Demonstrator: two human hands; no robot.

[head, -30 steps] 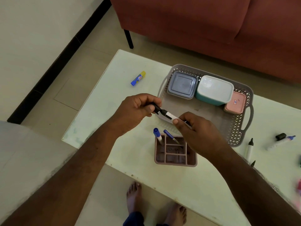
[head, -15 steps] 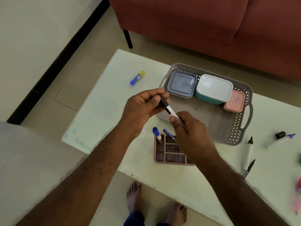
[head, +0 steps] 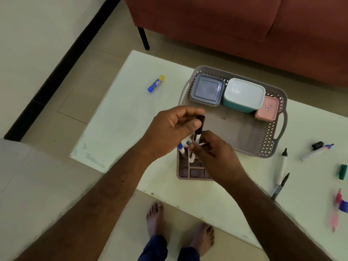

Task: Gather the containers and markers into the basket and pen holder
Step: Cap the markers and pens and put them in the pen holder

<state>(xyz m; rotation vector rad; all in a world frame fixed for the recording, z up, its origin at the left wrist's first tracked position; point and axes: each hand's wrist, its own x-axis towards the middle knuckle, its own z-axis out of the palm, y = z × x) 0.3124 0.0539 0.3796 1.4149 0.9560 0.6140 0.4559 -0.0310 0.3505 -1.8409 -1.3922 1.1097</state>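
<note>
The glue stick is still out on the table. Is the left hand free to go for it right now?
Probably not yet: the left hand pinches the cap of the black-capped marker over the pen holder. The table toward the glue stick looks unobstructed.

Both bare forearms reach forward and converge, the left hand [head: 173,129] raised with thumb and curled fingers pinching the cap end of an upright black-capped white marker [head: 196,140], the right hand [head: 212,157] just below, its grip pinching the marker's barrel.
</note>
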